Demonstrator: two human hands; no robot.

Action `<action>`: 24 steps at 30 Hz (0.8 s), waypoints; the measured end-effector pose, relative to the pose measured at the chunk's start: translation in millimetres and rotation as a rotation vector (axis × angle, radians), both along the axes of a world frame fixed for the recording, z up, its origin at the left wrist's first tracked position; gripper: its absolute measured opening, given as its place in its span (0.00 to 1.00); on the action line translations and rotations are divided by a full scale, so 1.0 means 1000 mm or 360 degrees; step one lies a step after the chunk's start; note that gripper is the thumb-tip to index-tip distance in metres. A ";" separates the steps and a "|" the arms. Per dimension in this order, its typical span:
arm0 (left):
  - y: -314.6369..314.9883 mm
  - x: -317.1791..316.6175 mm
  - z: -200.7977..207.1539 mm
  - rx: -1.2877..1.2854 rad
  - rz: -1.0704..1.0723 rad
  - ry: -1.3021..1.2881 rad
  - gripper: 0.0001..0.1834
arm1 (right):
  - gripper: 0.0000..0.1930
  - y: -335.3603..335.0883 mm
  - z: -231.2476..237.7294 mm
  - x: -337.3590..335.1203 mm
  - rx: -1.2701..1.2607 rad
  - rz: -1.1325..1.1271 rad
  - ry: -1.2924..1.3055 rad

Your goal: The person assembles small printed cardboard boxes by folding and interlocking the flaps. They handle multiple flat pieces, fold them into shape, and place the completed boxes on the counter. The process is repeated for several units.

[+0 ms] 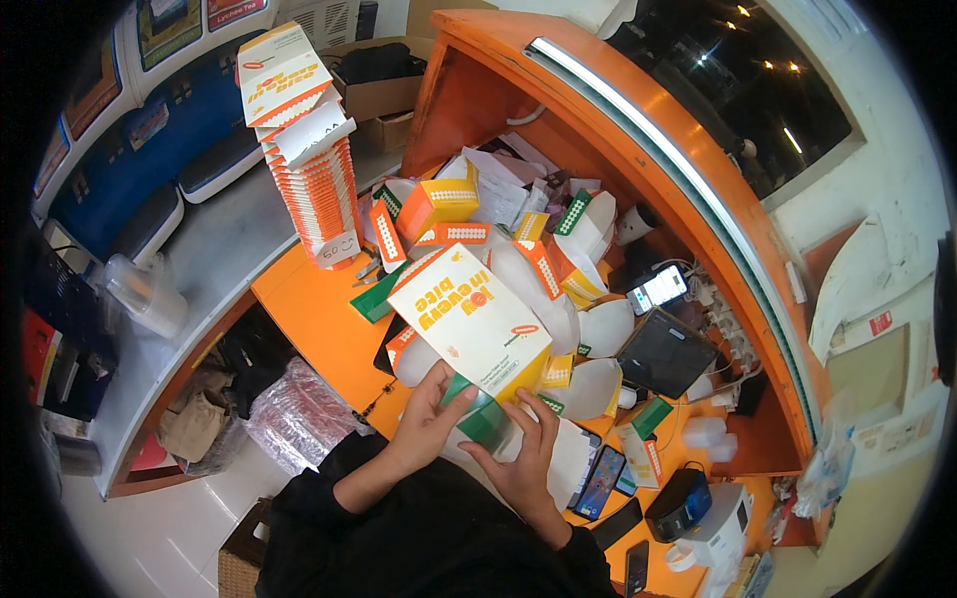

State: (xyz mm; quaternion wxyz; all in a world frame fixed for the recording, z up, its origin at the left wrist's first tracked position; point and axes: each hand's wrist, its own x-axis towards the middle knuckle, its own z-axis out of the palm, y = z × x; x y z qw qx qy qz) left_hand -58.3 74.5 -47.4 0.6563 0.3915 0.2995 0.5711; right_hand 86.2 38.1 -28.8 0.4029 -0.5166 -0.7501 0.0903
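Your left hand [429,424] has its thumb and fingers pinched together on the green lower-left part of a printed paperboard food carton [469,309]. Your right hand [525,453] is at the carton's lower-right end, its fingertips against the yellow edge and its thumb spread apart from them; whether it clamps the board, you cannot tell from this view. The carton lies at the centre of the frame, its white face up and slanting toward upper left.

It should feel very light in your hands, stiff across the flat face yet easy to bend at the creases. The coated-looking surface may be a little slippery, and hard squeezing would likely dent it. The folded edges and lower corners seem the surest places to hold; the broad middle would probably bow.

Beyond the carton, a loose heap of folded cartons [446,202] spreads across the centre. A tall stack of nested cartons [311,189] stands at upper left, and a black tablet [666,351] sits right of centre.
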 end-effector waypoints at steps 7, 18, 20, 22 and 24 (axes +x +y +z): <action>-0.008 0.008 -0.004 0.0254 0.0355 0.0209 0.14 | 0.15 0.007 -0.003 0.011 0.0203 0.0109 0.0101; -0.007 -0.002 0.052 0.1049 0.0982 0.2082 0.17 | 0.07 0.010 0.004 0.007 0.0071 0.0069 0.0913; -0.006 0.000 0.049 0.1023 0.0992 0.2015 0.16 | 0.07 0.011 0.005 0.006 0.0128 0.0074 0.0879; -0.006 0.000 0.044 0.0988 0.0996 0.1972 0.16 | 0.07 0.012 0.007 0.006 0.0129 0.0073 0.0874; -0.006 0.003 0.039 0.0968 0.1005 0.1939 0.16 | 0.07 0.012 0.009 0.007 0.0121 0.0077 0.0827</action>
